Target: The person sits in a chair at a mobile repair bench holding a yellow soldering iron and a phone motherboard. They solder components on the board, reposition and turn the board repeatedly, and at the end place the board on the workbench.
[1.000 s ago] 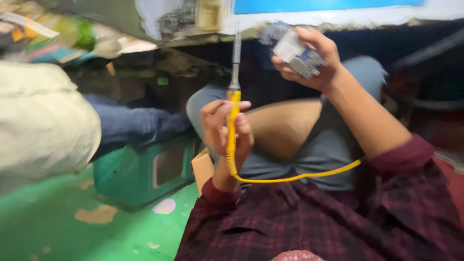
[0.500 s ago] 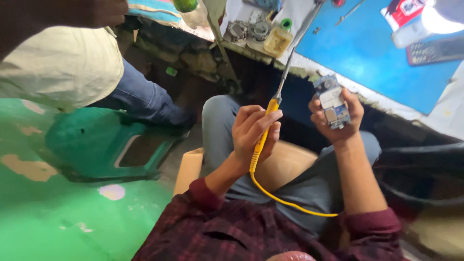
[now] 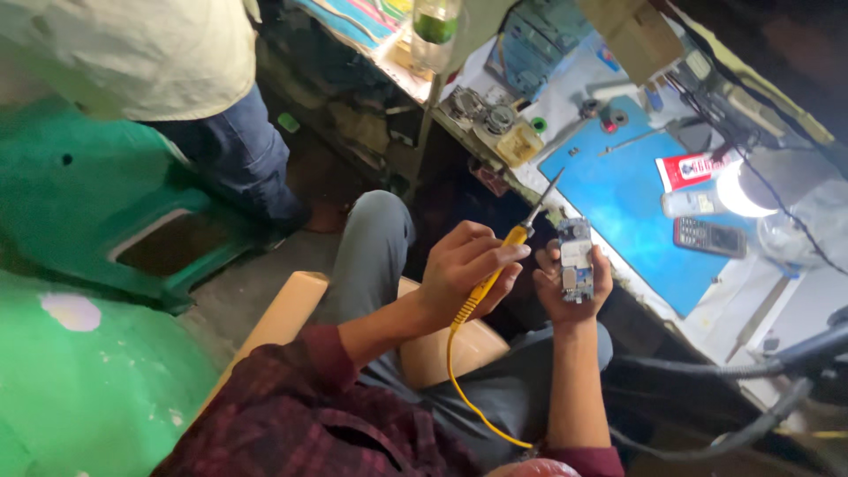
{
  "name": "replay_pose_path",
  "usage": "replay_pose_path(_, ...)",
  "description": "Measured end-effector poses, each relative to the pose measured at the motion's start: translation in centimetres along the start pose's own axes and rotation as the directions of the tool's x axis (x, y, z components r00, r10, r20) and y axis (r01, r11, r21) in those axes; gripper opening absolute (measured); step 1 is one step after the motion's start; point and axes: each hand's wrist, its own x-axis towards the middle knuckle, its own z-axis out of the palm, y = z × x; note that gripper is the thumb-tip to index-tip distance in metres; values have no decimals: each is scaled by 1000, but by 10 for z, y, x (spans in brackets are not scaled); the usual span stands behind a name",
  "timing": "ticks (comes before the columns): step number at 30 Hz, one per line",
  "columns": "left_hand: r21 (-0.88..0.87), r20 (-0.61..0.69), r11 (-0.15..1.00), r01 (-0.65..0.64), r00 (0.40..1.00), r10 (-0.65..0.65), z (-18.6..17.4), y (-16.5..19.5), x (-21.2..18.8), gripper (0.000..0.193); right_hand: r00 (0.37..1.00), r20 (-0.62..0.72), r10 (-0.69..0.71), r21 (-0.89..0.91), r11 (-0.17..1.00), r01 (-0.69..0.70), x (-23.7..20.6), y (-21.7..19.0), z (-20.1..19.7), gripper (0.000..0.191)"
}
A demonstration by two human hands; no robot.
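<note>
Dark red plaid shirt [image 3: 300,415], grey trousers [image 3: 371,256]

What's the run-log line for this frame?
left hand: holds yellow soldering iron, tip raised | right hand: holds opened phone board | blue mat ahead

You have 1 view only, from the camera on your head, so no 2nd view shares any of the scene. It looks steeply down over your chest and lap, close enough that your plaid sleeves fill the bottom edge. Your left hand [image 3: 459,269] and right hand [image 3: 570,287] sit near the middle of the frame, at close range. The frame is tilted: the workbench with its blue mat [image 3: 627,212] runs diagonally across the upper right, beyond your knees. The green floor [image 3: 79,371] fills the lower left, and another person's legs [image 3: 238,155] stand at the upper left, farther off.
</note>
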Motion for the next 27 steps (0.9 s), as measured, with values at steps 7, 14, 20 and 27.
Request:
replay_pose_path(7,4,-15,1000,-3,1000,3,-4,-1,0,32,999,39,-7,-25,1000,8,3,2,1,39)
replay_pose_path(14,72,-34,997,26,999,-23,-6,-2,6,39,1000,17,-19,-5,1000,19,2,2,1,40)
replay_pose_path(20,130,-34,989,68,997,-64,2,-21,8,36,999,-32,-29,-3,1000,29,-5,2,-13,45)
replay_pose_path(27,292,62,942,166,979,-192,29,-37,5,30,1000,-29,9,34,999,-8,-11,0,-28,46)
